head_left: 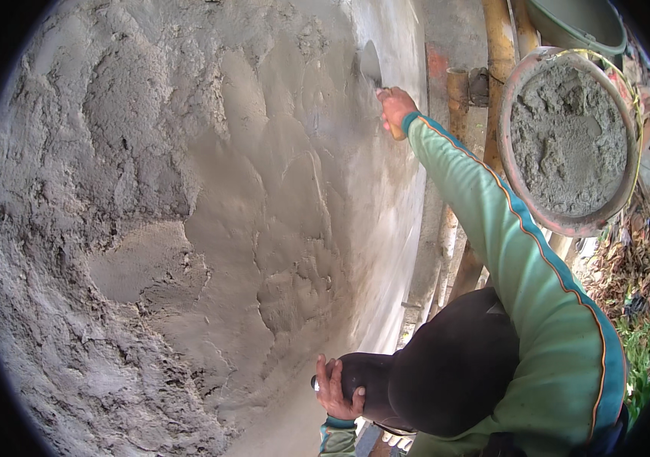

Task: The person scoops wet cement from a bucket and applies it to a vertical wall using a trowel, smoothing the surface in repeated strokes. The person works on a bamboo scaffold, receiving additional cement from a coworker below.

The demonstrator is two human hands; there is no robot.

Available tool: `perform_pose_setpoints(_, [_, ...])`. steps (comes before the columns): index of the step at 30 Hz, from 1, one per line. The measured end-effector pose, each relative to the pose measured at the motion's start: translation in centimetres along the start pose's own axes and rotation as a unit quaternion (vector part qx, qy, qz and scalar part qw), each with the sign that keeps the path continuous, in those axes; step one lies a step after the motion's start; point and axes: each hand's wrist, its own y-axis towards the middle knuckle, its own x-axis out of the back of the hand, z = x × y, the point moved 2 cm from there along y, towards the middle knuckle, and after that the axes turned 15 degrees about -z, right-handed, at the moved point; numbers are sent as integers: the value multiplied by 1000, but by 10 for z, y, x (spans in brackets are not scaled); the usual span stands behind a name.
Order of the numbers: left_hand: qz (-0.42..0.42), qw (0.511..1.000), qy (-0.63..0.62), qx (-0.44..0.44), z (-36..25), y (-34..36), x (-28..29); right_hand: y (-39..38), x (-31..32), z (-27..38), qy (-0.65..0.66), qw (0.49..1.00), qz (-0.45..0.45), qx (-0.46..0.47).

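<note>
In my right hand is a plastering trowel, its wooden handle showing below the fist. Its metal blade lies against the pale strip at the right side of the plastered surface. The grey plaster is smoother near the trowel and rough farther left. My left hand is low in the view, close to the plaster, its fingers bent around the end of a black form. A small black tip and a white spot show by the fingers; what they hold I cannot make out.
Right of the surface stands a round tub full of wet grey mortar. A green basin sits beyond it. Bamboo poles and boards run alongside. Dry leaves and green grass cover the ground at far right.
</note>
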Motion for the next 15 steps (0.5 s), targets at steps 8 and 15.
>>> perform_pose_setpoints(8, [-33,999,-5,34,-5,-17,4,24,17,44,-277,944,65,169])
perform_pose_setpoints(15, [-18,999,-9,32,-2,-14,5,4,22,13,-238,953,148,113])
